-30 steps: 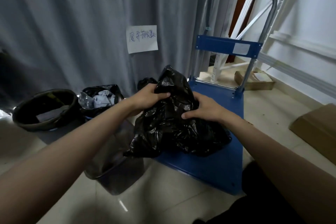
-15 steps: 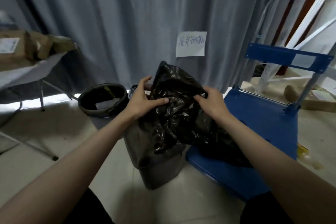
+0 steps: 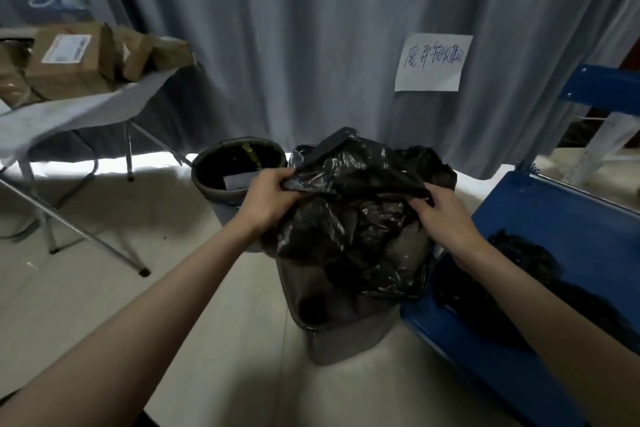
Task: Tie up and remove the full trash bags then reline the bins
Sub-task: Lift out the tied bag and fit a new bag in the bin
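Observation:
A crumpled black trash bag (image 3: 360, 215) hangs over a grey square bin (image 3: 341, 329) in the middle of the floor. My left hand (image 3: 268, 199) pinches the bag's edge on the left. My right hand (image 3: 441, 211) grips the edge on the right, and the plastic is stretched between the two above the bin's mouth. Behind it stands a round dark bin (image 3: 221, 189) with a scrap of paper inside. A third bin is mostly hidden behind the bag. More black bags (image 3: 523, 260) lie on the blue cart deck.
A blue platform cart (image 3: 554, 218) sits right beside the square bin on the right. A folding table (image 3: 86, 104) with cardboard boxes (image 3: 69, 62) stands at the left, its legs angled across the floor. A grey curtain (image 3: 311, 45) with a paper note (image 3: 431, 62) hangs behind.
The view has swung left from the cart to the bins. Both hands have carried the black bag from over the cart deck to above the square grey bin and spread its edge.

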Demonstrator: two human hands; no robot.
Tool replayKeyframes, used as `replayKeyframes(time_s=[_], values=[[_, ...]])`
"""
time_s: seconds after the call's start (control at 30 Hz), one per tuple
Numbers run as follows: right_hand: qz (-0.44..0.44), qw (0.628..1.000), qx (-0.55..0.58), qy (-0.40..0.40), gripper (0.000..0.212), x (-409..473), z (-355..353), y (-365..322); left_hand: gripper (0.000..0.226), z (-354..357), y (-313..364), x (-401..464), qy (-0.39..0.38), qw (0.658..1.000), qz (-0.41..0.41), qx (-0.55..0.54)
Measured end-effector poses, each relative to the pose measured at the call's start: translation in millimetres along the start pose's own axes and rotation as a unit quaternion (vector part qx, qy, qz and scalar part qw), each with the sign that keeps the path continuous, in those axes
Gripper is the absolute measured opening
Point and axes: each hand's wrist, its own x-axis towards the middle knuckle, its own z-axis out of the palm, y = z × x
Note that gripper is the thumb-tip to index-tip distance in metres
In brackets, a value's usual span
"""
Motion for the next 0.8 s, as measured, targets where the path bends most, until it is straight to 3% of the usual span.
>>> replayKeyframes(time_s=[0.07, 0.13, 0.23, 0.33, 0.4, 0.53, 0.7, 0.8], values=[[0.027, 1.0, 0.006, -0.011, 0.02, -0.7, -4.9, 8.7, 0.013, -5.2, 1.2, 5.2, 0.049, 0.994, -0.034, -0.091], [0.06, 0.997, 0.045, -0.012, 0.02, -2.0, -7.7, 10.9, 0.023, -10.4, 5.2, 7.4, 0.071, 0.957, -0.102, -0.262], [0.128, 0.977, 0.171, -0.009, 0.02, -2.3, -8.2, 6.7, 0.031, -14.5, 7.2, 3.1, 0.015, 0.894, -0.136, -0.426], [0.173, 0.952, 0.252, -0.02, 0.02, 1.0, -5.6, 0.6, 0.054, -5.2, 10.8, -7.1, -0.035, 0.919, -0.115, -0.375], [0.187, 0.946, 0.263, -0.039, 0.023, 1.7, 0.8, -4.6, 0.053, 7.4, 15.3, -16.3, -0.069, 0.934, -0.12, -0.329], [0.174, 0.939, 0.253, -0.155, 0.066, -3.9, 15.3, -16.1, 0.04, 31.9, 21.0, -25.5, -0.099, 0.929, -0.186, -0.304], [0.128, 0.95, 0.22, -0.183, 0.037, -23.1, 33.5, -28.5, 0.024, 49.9, 26.9, -32.5, -0.121, 0.974, -0.118, -0.152], [0.164, 0.963, 0.199, -0.074, 0.02, -17.1, 34.8, -23.5, 0.04, 44.8, 25.6, -29.1, -0.104, 0.977, -0.129, -0.132]])
